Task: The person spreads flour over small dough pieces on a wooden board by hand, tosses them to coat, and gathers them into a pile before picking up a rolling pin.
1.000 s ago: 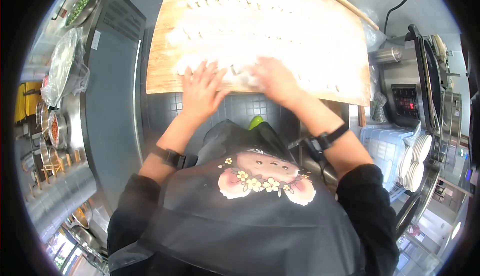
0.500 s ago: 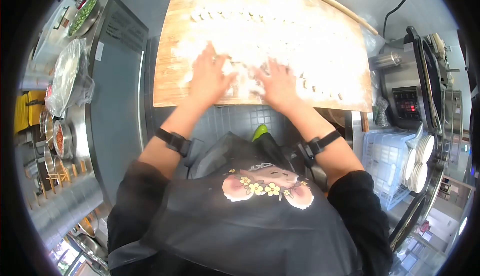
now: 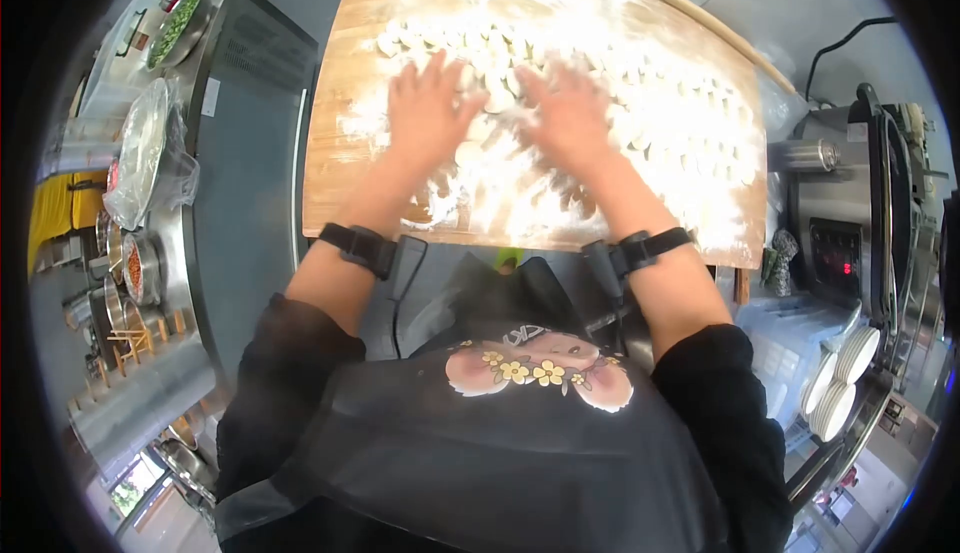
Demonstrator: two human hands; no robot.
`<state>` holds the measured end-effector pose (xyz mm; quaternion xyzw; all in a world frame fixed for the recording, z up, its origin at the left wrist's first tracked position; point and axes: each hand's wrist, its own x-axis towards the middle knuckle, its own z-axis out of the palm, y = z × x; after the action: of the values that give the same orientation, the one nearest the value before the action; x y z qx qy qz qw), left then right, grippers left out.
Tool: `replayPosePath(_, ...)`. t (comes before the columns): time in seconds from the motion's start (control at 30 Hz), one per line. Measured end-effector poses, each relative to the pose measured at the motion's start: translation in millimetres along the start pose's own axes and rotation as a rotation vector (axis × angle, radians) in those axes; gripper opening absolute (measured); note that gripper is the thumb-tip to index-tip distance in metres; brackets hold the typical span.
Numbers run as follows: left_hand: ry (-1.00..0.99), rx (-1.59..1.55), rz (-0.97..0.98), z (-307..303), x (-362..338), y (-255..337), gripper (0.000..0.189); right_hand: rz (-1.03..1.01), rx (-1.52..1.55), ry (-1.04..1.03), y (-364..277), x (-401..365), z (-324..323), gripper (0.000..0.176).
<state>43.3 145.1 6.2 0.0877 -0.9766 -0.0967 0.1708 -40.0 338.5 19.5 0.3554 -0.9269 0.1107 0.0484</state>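
Note:
Floury dough pieces (image 3: pixel 499 91) lie in a loose band across the wooden board (image 3: pixel 335 158), with white flour smeared among them. My left hand (image 3: pixel 428 118) is palm down over the board's middle left, fingers spread, beside the dough pieces. Opposite it, my right hand (image 3: pixel 570 121) is also palm down with its fingers apart, somewhat blurred by motion. Both seem to touch the floured dough; neither grips anything. Some pieces are hidden under or behind the hands, and glare washes out others on the right.
A long rolling pin (image 3: pixel 715 28) lies along the board's far right edge. On the left counter stand a bowl of chopped greens (image 3: pixel 178 28) and a plastic-covered bowl (image 3: pixel 140 153). To the right are a black-and-steel appliance (image 3: pixel 835 223) and stacked white plates (image 3: pixel 840 383).
Both hands have moved forward, away from my body. Dough pieces that lay near the front edge now sit farther up the board, leaving flour streaks. The view has shifted slightly.

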Motion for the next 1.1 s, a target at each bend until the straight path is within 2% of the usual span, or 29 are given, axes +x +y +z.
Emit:
replayPosePath(0.03,-0.01,-0.039,0.06,-1,-4,10,0.049,-0.005,0.01,-0.002,2,-3,-1,0.059)
replayPosePath(0.1,-0.088,-0.115,0.138,-18,-21,19,0.047,-0.329,0.189,-0.054,6,-18,-5,0.055)
replayPosePath(0.17,-0.136,-0.113,0.151,-41,-54,4,0.047,-0.462,0.239,-0.216,50,-40,-18,0.05)
replayPosePath(0.2,-0.179,-0.118,0.171,-47,-64,-6,0.049,-0.478,0.243,-0.216,70,-39,-29,0.05)
replayPosePath(0.23,-0.179,-0.11,0.159,-47,-71,-14,0.049,-0.406,0.143,-0.25,87,-36,-44,0.05)
replayPosePath(0.27,-0.117,-0.128,0.085,-46,-80,-21,0.049,-0.327,0.047,-0.288,93,-36,-50,0.05)
replayPosePath(0.3,-0.053,-0.145,0.016,-46,-85,-23,0.049,-0.33,0.056,-0.291,95,-27,-45,0.05)
replayPosePath(0.37,-0.057,-0.066,0.036,-39,-65,-9,0.052,-0.094,0.056,-0.037,93,-1,-31,0.054)
replayPosePath(0.4,-0.056,0.006,0.055,-33,-52,0,0.055,-0.096,0.058,-0.036,79,1,-27,0.054)
replayPosePath(0.47,-0.057,-0.003,0.109,-27,-29,18,0.056,-0.18,0.079,-0.04,41,6,-12,0.057)
replayPosePath(0.53,-0.197,-0.032,0.269,-26,-16,34,0.051,-0.381,0.131,-0.218,26,-13,0,0.059)
replayPosePath(0.57,-0.292,-0.15,0.304,-32,-15,36,0.05,-0.43,0.398,-0.19,30,-30,10,0.062)
replayPosePath(0.6,-0.289,-0.155,0.303,-36,-20,33,0.05,-0.431,0.393,-0.192,39,-42,-4,0.062)
replayPosePath(0.67,-0.283,-0.058,0.353,-46,-31,10,0.052,-0.656,0.086,-0.387,62,-56,-37,0.066)
replayPosePath(0.7,-0.275,0.034,0.322,-42,-35,-16,0.053,-0.648,0.084,-0.385,70,-54,-38,0.066)
replayPosePath(0.73,-0.284,0.028,0.336,-39,-30,-21,0.053,-0.464,0.011,-0.285,76,-54,-38,0.066)
replayPosePath(0.77,-0.209,0.031,0.184,-36,-27,-24,0.056,-0.275,-0.061,-0.193,77,-58,-36,0.066)
replayPosePath(0.8,-0.117,0.028,0.049,-32,-18,-26,0.059,-0.242,-0.074,-0.188,62,-52,-33,0.066)
replayPosePath(0.83,-0.206,0.158,0.058,-24,-8,-12,0.061,-0.1,-0.064,-0.154,35,-32,-25,0.068)
replayPosePath(0.87,-0.193,0.155,0.079,-19,-3,0,0.061,0.043,-0.051,-0.114,13,-18,-19,0.07)
replayPosePath(0.93,-0.286,0.027,0.306,-17,-6,14,0.063,-0.168,0.072,-0.132,-11,-20,-6,0.072)
replayPosePath(0.97,-0.342,-0.112,0.366,-21,-11,11,0.065,-0.225,0.242,-0.171,-16,-32,-4,0.073)
replayPosePath(1.0,-0.343,-0.12,0.383,-30,-17,3,0.065,-0.208,0.235,-0.169,-13,-44,-11,0.073)
replayPosePath(1.07,-0.463,-0.083,0.521,-55,-26,-29,0.064,-0.413,0.17,-0.378,9,-67,-30,0.075)
replayPosePath(1.1,-0.389,-0.065,0.493,-60,-30,-49,0.063,-0.333,0.067,-0.407,20,-73,-34,0.076)
